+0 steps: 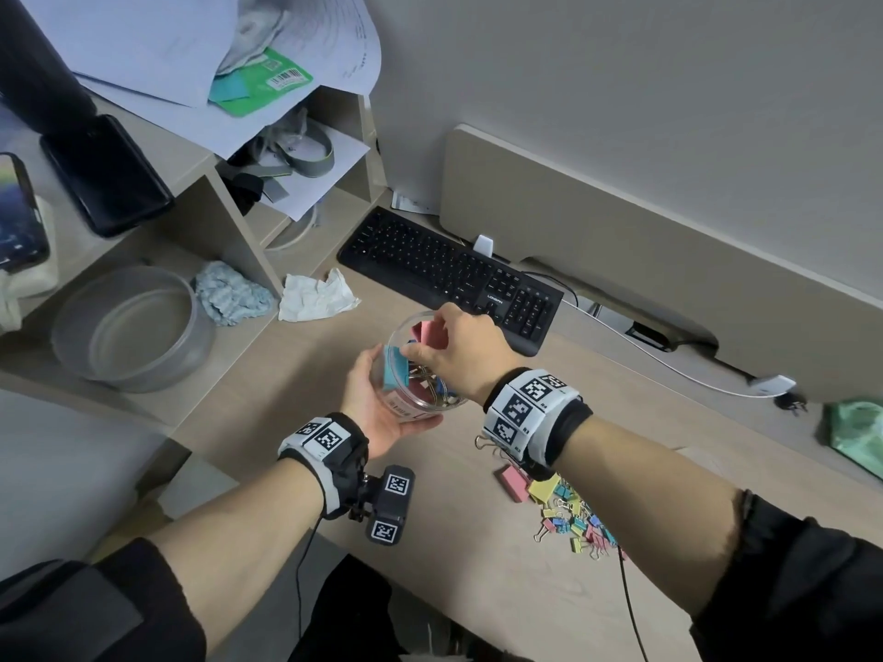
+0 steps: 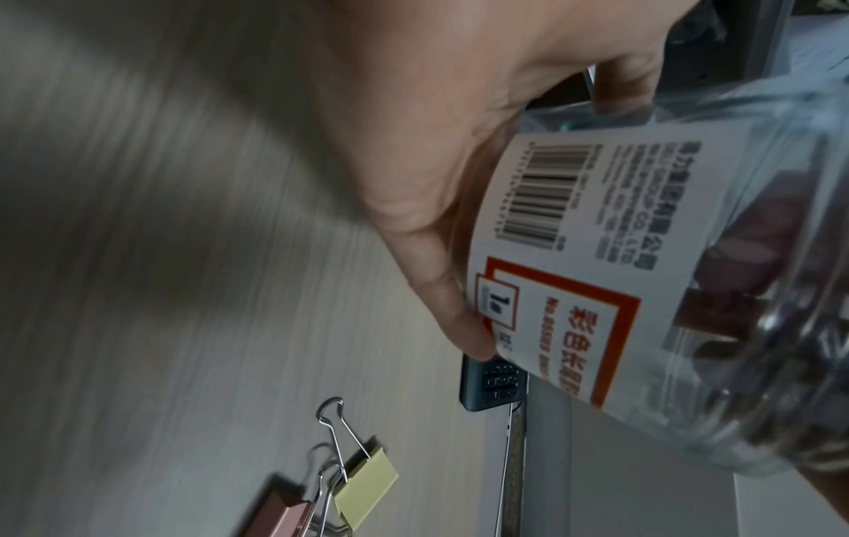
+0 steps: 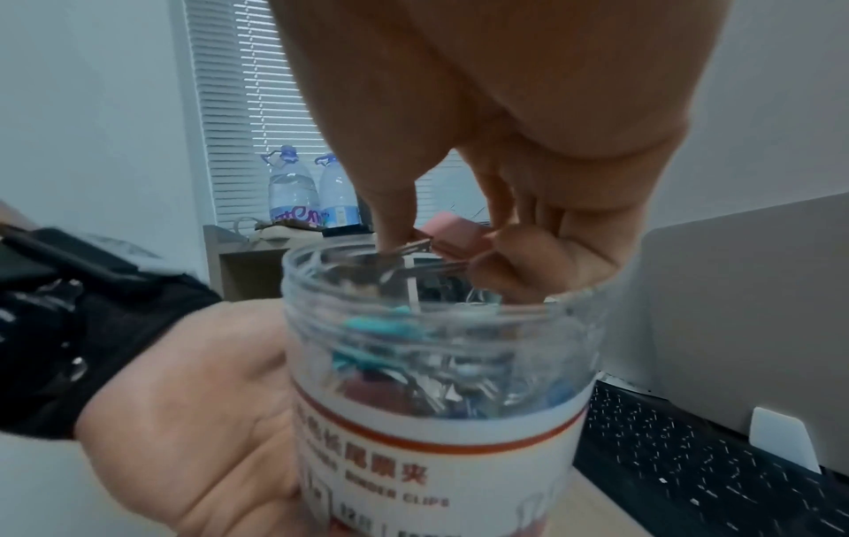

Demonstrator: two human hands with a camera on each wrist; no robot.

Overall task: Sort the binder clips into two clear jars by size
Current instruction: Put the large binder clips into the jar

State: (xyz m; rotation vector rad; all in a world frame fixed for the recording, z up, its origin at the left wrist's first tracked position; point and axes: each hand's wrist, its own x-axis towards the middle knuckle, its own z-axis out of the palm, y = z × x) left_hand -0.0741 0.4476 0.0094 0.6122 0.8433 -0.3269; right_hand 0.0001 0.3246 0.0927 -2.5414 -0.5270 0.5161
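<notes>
left hand (image 1: 377, 413): gripped the labelled clear jar (image 1: 420, 375) from below and the side, fingers wrapped round its wall, holding it off the desk (image 1: 549, 590) and tilted.
right hand (image 1: 461, 348): was over the jar mouth, thumb and fingers pinching a large pink binder clip (image 3: 452, 234) by its wire arms, right at the rim.
jar contents: held large clips in teal, pink and blue with tangled wire handles; a teal one (image 1: 394, 367) leaned against the near wall.
second jar (image 1: 134, 327): a wide clear container stood on the lower shelf to the left, well apart from the hands; no clips seen inside.
unsorted clips: a pile of small coloured clips (image 1: 580, 523) lay on the desk under the right forearm, with a large pink clip (image 1: 513, 484) and a yellow one (image 1: 544, 487) just beside it.
surroundings: a black keyboard (image 1: 449, 274) sat behind the jar; a crumpled white tissue (image 1: 315, 296) and a blue cloth (image 1: 231, 291) lay near the shelf.
</notes>
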